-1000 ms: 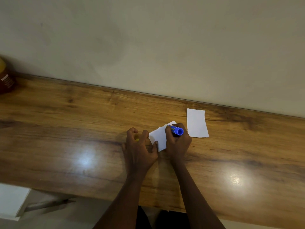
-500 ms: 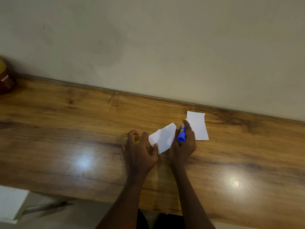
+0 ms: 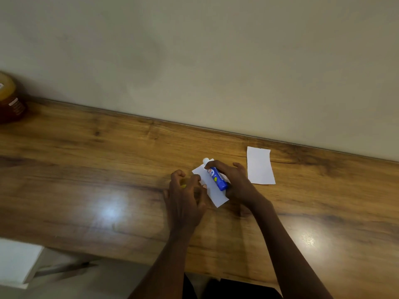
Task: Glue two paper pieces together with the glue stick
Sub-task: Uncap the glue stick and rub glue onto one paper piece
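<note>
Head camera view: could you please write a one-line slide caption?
Right hand rubs blue glue stick over paper piece steadied by left hand.

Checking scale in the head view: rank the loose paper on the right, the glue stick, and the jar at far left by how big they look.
1. Loose paper
2. Jar, cut off by the frame edge, so unsure against the paper
3. Glue stick

Likely home: wood-grain counter (image 3: 108, 169) against plain wall (image 3: 194, 61), jar (image 3: 10, 102) at edge.
</note>
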The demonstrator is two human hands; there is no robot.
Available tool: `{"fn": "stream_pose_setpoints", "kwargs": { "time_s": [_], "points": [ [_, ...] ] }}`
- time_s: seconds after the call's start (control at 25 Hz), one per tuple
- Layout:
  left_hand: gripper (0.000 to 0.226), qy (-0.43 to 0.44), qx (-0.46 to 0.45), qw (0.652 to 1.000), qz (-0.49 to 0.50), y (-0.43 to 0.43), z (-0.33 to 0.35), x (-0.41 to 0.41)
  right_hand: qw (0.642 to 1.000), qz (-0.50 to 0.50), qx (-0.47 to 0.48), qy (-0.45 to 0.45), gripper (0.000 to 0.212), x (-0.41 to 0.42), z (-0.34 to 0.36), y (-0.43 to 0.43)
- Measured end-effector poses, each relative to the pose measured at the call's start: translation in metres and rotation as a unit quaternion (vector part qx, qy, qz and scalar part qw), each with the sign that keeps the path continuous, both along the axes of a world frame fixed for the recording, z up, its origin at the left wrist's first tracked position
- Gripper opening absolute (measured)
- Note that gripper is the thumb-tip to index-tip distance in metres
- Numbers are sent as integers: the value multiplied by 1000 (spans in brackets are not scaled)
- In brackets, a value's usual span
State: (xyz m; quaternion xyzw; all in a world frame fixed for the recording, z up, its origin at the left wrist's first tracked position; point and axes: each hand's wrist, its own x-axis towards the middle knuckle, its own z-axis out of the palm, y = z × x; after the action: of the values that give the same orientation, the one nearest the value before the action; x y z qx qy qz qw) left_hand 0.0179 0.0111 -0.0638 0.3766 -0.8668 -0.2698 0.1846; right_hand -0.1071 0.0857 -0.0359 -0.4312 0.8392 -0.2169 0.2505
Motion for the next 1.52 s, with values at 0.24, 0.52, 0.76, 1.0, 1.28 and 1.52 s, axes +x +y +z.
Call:
{"fn": "stream_pose_setpoints", "kwargs": {
  "time_s": [0.24, 0.52, 0.76, 1.0, 1.28, 1.52],
  "points": [
    [24, 0, -7, 1000, -13, 1, 3, 3, 886, -257, -360, -137, 11, 31, 1, -15],
    [13, -11, -13, 1000, -11, 2, 9, 4, 863, -297, -365, -184, 12, 45, -13, -32],
    [12, -20, -6, 1000, -11, 3, 9, 4, 899, -268, -319, -135, 4, 42, -20, -33],
    [17, -27, -23, 999, -2, 3, 9, 1, 866, -339, -363, -65, 18, 45, -27, -34],
    [24, -31, -19, 999, -7, 2, 5, 1, 824, -445, -348, -46, 30, 45, -24, -38],
    [26, -18, -10, 1000, -6, 3, 4, -1, 803, -463, -374, -26, 34, 46, -2, -21]
  ]
}}
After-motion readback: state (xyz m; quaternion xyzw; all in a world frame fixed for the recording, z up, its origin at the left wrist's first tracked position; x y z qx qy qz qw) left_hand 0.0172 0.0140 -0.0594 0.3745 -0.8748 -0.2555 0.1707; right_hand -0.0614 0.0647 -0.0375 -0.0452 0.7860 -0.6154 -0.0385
